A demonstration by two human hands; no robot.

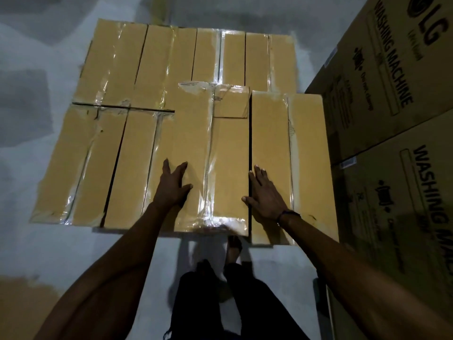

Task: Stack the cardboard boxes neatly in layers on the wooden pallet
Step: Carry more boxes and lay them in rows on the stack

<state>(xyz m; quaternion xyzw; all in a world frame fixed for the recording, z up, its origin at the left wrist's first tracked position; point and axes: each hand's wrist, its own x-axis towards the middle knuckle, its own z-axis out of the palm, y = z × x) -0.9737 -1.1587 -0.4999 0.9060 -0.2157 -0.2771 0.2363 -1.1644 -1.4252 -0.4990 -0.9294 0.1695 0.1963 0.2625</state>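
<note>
The person stands at the near edge of a layer of long, taped cardboard boxes (186, 99) laid side by side in two rows; the wooden pallet beneath them cannot be seen. One box (213, 155) sits higher and slightly forward of its neighbours, overlapping the far row, so it seems not yet dropped into its slot. The left hand (172, 185) lies flat on its top near the left edge, fingers spread and straight, pressing rather than gripping. The right hand (263, 195) rests with straight fingers along the dark gap between that box and the box to its right (284, 155), likely steadying the neighbour and guiding the edge in. Both hands are released, holding nothing. Tall washing machine cartons (382, 94) stand just beside the stack on the right, limiting room there.
</note>
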